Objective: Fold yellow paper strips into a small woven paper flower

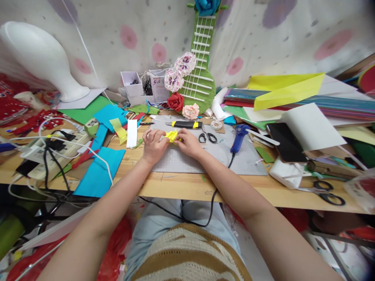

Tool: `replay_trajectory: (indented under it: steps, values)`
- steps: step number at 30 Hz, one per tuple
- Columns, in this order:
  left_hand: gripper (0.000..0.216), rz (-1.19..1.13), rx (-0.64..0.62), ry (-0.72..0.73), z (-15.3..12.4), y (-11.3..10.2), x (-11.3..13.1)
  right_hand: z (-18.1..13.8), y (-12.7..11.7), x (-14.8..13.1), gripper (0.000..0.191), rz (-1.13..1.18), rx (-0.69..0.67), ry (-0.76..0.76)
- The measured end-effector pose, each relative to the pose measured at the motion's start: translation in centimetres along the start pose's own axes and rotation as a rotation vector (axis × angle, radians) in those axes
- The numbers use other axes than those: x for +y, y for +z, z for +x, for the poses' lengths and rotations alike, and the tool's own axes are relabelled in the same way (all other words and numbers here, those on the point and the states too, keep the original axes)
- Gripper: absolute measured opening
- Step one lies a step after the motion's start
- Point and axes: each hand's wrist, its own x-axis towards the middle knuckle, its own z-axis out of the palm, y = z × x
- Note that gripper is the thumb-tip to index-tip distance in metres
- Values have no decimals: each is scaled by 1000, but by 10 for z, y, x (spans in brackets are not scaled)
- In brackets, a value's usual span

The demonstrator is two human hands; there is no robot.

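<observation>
A small crumpled piece of yellow paper (172, 135) is pinched between my two hands above the grey cutting mat (181, 162). My left hand (155, 144) grips its left side with curled fingers, and my right hand (189, 143) grips its right side. Just beyond them lies a yellow and black utility knife (186, 124). Black-handled scissors (208, 137) rest close to my right hand, with a roll of tape (216, 125) behind. Farther right on the mat is a blue hot glue gun (239, 138). The fingers partly hide the yellow paper.
A green guitar-shaped craft (202, 84) with paper flowers leans at the back. Blue paper (101, 171) and a power strip (58, 148) with tangled cables lie left. On the right are a phone (285, 142), larger scissors (325, 191) and stacked paper. The glue gun's cord (215, 195) hangs over the table edge.
</observation>
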Motion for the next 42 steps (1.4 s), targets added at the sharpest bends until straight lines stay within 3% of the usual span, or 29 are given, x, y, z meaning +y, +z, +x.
replay_trajectory:
  steps: [11, 16, 21, 29, 33, 42]
  values:
    - [14, 49, 114, 95, 1, 1, -3, -1, -4, 1, 7, -35, -18, -69]
    - [14, -54, 79, 57, 1, 3, -4, -8, -6, -3, 17, -222, 23, -133]
    - [13, -81, 34, -10, -1, 3, -3, -8, -1, -3, 16, -322, 48, -196]
    - [14, 37, 69, 63, -1, 3, 1, -6, 0, 0, 18, -322, 8, -241]
    - [12, 9, 20, 40, -1, 4, 1, -7, -1, 0, 17, -314, -10, -255]
    - [13, -23, 33, 63, -1, 8, 2, -7, 0, 1, 16, -287, -8, -274]
